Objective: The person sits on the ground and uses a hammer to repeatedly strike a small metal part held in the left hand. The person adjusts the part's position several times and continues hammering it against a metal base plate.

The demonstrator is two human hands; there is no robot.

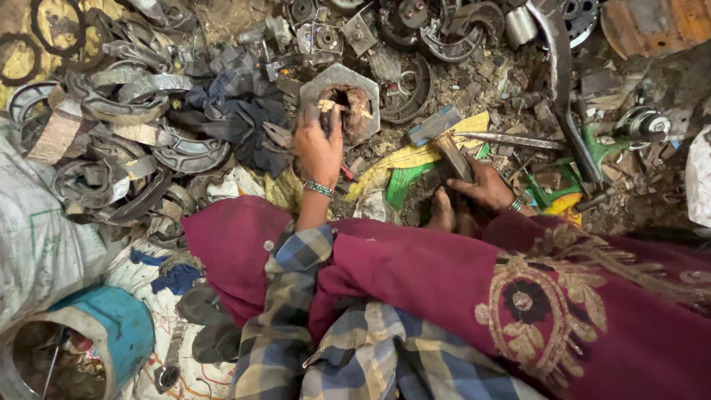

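Observation:
My left hand (318, 148) reaches forward and grips a small dark piece at the front of a grey hexagonal metal block (339, 80) with a rusty hollow in its middle. My right hand (485, 185) is closed around the wooden handle of a hammer (443, 137), whose grey steel head points up and to the left, resting low near the ground. Both wrists wear beaded bracelets. A bare foot (443, 213) shows just left of the right hand.
Curved brake shoes and metal rings (141, 133) lie heaped at the left. Dark cloth (237, 118), a long steel bar (563, 89), green metal parts (592, 152) and a blue tin (96, 333) surround me. Maroon embroidered cloth (518, 296) covers my lap.

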